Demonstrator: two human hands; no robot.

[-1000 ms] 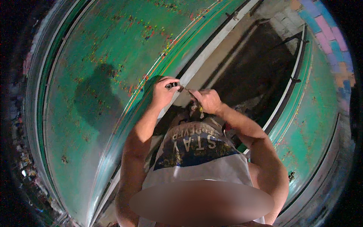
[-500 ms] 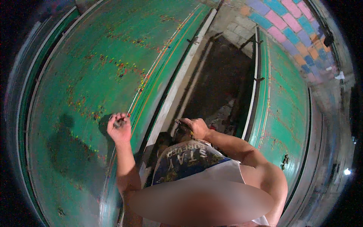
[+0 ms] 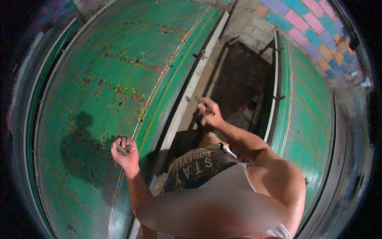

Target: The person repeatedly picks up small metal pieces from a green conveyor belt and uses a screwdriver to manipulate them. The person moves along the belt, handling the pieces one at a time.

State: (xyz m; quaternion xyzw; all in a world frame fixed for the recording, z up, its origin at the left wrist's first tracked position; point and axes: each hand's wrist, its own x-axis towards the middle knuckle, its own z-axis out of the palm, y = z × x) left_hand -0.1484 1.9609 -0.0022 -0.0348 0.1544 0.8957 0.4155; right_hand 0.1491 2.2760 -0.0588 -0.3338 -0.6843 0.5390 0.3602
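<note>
My left hand (image 3: 126, 156) is raised over the right part of a long green table (image 3: 95, 135), palm up. Its fingers curl round a small greyish piece (image 3: 121, 149) whose kind I cannot make out. My right hand (image 3: 210, 114) reaches out past my body, over the gap between the two tables, close to the pale rail (image 3: 189, 89) along the near table's edge. Its fingers are bent inward and slightly blurred. Whatever they may hold is too dark and small to name. Red, yellow and dark specks (image 3: 129, 95) lie in rows across the green surface.
Across a dark aisle (image 3: 234, 91) stands a second green table (image 3: 308, 115) with its own pale rail (image 3: 273, 85). Small dark metal stops (image 3: 279, 97) stick out from the rails. Painted blocks (image 3: 302, 24) in pastel colours form the wall at the upper right.
My right hand has moved from close against my shirt out to beside the pale rail. My left hand appears lower in view, still curled round the small piece. The view has shifted slightly.
</note>
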